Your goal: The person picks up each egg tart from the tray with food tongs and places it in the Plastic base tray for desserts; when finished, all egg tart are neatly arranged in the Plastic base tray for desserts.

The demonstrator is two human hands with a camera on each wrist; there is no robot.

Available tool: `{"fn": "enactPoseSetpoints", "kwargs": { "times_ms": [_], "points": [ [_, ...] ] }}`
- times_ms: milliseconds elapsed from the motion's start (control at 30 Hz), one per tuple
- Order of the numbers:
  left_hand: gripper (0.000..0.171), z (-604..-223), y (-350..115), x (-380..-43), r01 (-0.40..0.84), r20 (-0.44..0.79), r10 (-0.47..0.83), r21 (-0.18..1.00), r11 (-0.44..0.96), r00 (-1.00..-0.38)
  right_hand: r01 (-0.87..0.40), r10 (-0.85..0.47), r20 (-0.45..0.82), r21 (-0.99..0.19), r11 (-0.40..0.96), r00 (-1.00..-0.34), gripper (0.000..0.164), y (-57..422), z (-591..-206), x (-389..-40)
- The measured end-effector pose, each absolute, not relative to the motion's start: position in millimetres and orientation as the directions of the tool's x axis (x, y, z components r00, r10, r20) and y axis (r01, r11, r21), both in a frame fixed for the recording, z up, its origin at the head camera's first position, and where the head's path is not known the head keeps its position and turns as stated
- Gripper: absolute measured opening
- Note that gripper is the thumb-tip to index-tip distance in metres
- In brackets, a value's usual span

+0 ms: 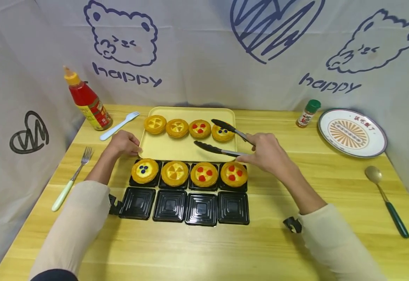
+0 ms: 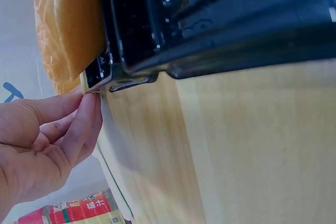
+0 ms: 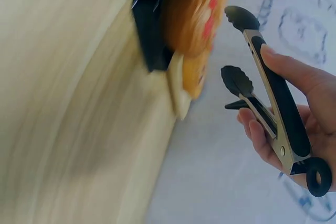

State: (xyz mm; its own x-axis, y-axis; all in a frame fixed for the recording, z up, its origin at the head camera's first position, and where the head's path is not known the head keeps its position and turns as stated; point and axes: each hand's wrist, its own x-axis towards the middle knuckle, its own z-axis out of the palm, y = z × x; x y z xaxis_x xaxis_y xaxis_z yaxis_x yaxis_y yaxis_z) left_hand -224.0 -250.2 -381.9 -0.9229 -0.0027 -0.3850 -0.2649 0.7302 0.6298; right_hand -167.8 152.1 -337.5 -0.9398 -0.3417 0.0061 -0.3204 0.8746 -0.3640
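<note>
My left hand pinches the near left corner of the yellow tray; the left wrist view shows thumb and fingers meeting at its edge. In my right hand I hold black-tipped kitchen tongs, their arms spread apart. One tong tip overlaps the blueberry tart at the tray's right end; whether it touches cannot be told. Farther left on the tray lie a strawberry tart and two tarts with yellow wedges. The nearer tarts sit in a row of black square boxes, whose other halves lie flat in front.
At the left are a red sauce bottle, a pale blue plastic fork and a green-handled fork. A green-capped shaker, a white plate and a green-handled spoon lie at the right. A white sheet backs the table.
</note>
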Motion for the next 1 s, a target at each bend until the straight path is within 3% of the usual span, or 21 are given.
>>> {"fn": "enactPoseSetpoints", "kwargs": {
  "times_ms": [233, 500, 1000],
  "points": [
    [0.023, -383.0, -250.7, -223.4, -0.272, -0.390, -0.004, 0.635, 0.723, -0.921, -0.201, -0.224, -0.035, -0.326, 0.924, -0.974, 0.075, 176.4, -349.4, -181.2],
    [0.023, -381.0, -249.6, -223.8, -0.276, -0.389, -0.008, 0.639, 0.718, -0.921, -0.212, -0.234, -0.020, -0.356, 0.910, -0.972, 0.066, 188.1, -353.6, -180.0],
    [0.025, -380.3, -247.9, -223.3, -0.242, -0.376, 0.012, 0.620, 0.746, -0.926, -0.365, -0.356, 0.095, -0.383, 0.849, -0.929, 0.066, 233.1, -313.0, -91.9]
  ]
}}
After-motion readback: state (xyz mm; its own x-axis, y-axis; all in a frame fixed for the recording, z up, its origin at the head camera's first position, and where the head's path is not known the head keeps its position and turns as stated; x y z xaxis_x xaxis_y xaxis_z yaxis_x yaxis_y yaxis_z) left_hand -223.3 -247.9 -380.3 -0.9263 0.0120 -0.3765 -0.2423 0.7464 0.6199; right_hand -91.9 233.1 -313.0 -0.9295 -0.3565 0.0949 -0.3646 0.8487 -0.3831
